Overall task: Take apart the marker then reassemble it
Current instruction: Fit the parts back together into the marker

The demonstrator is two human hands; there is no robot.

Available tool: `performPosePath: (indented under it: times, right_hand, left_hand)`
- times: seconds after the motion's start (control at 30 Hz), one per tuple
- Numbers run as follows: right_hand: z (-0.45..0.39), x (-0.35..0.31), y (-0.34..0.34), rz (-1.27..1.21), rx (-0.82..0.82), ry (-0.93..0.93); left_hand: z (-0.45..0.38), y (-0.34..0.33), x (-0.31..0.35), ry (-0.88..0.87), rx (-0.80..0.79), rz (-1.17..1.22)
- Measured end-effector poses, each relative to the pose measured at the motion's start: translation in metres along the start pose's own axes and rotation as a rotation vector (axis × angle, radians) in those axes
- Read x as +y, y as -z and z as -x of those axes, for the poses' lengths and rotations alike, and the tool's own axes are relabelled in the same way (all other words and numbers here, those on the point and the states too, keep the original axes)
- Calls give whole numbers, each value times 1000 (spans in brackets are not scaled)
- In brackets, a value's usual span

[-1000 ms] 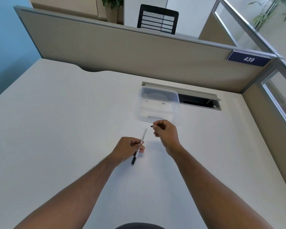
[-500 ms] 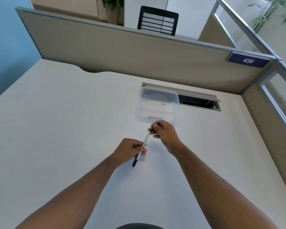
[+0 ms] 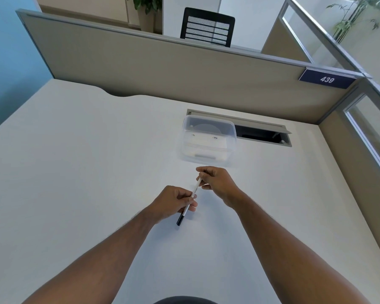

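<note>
A thin white marker (image 3: 196, 188) with a black lower end (image 3: 180, 220) is held slanted just above the white desk. My left hand (image 3: 176, 200) grips its lower half between thumb and fingers. My right hand (image 3: 215, 179) pinches its upper end, and the fingers hide that tip. Whether a small part sits inside those fingers I cannot tell.
A clear plastic container (image 3: 207, 140) stands on the desk just beyond my right hand. Behind it is an open cable slot (image 3: 261, 133) in the desk. A beige partition (image 3: 162, 71) closes the back and right sides.
My right hand, which held a small dark piece apart from the marker, has moved down onto the marker's upper end and now touches it. The left hand has barely moved.
</note>
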State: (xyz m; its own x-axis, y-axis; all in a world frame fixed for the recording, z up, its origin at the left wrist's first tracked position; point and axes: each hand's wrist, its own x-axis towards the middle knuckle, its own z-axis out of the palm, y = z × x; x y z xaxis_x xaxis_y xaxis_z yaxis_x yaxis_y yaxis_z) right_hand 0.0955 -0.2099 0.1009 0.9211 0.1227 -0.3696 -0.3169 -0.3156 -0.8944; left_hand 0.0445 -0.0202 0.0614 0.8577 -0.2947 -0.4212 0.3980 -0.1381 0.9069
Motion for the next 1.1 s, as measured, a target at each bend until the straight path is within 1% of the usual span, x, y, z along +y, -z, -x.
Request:
performPosePath:
  times: [0.17, 0.27, 0.53, 0.77, 1.0, 1.1]
  right_hand:
    - [3, 3, -1, -226, -2, -69]
    - [6, 6, -1, -280, -13, -80]
    - [7, 10, -10, -303, 69, -96]
    - [10, 10, -12, -335, 53, -56]
    - [9, 10, -15, -310, 114, -84]
    - [9, 11, -16, -307, 109, -73]
  left_hand:
    - [1, 2, 1, 8, 0, 39]
    - [1, 4, 0, 12, -8, 40]
    - [1, 0, -3, 11, -17, 33]
    - [1, 0, -1, 9, -14, 38]
    - [2, 0, -3, 14, -27, 53]
    - [2, 0, -4, 12, -28, 61]
